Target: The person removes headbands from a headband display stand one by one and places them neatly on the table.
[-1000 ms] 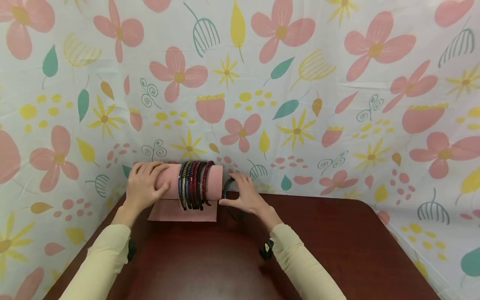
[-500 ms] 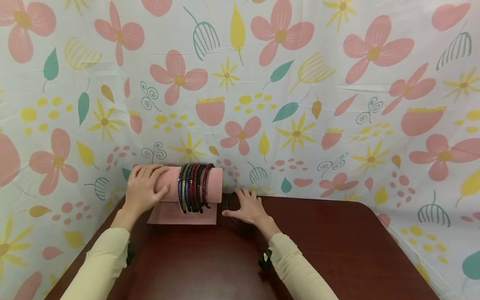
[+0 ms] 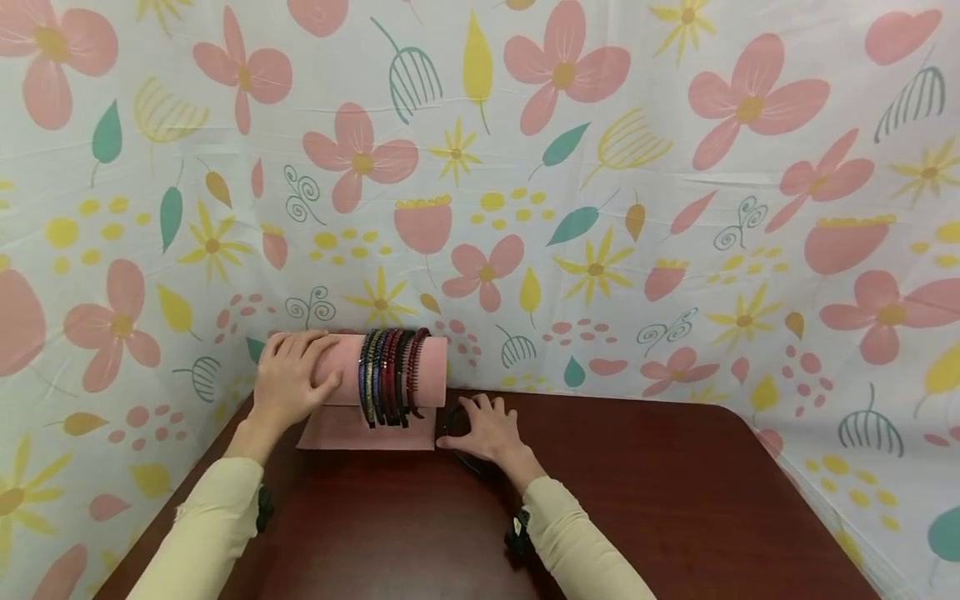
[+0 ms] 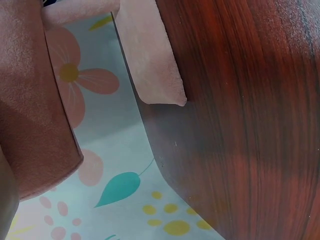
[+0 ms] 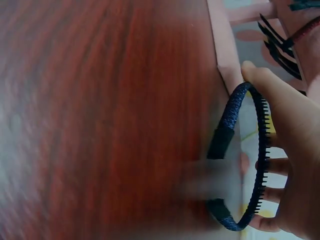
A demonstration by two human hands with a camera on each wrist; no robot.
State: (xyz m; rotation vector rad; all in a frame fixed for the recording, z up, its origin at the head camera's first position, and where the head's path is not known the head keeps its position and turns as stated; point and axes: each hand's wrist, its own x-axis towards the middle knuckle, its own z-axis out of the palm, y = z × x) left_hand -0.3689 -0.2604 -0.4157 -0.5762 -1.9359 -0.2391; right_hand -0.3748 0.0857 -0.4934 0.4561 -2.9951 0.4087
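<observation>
Headband [image 5: 261, 156], glittery dark blue, curved open, fine comb teeth, black ends

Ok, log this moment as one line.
left hand: grips left end of pink headband holder | right hand: holds toothed dark-blue headband, off the holder | other headbands: side by side on holder

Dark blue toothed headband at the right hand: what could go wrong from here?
The dark blue toothed headband is near the far edge of the dark red wooden table, so it might drop behind if the right hand loosens. The multicoloured headbands sit toward the right end of the pink fabric cylinder; a bump could slide some off.
</observation>
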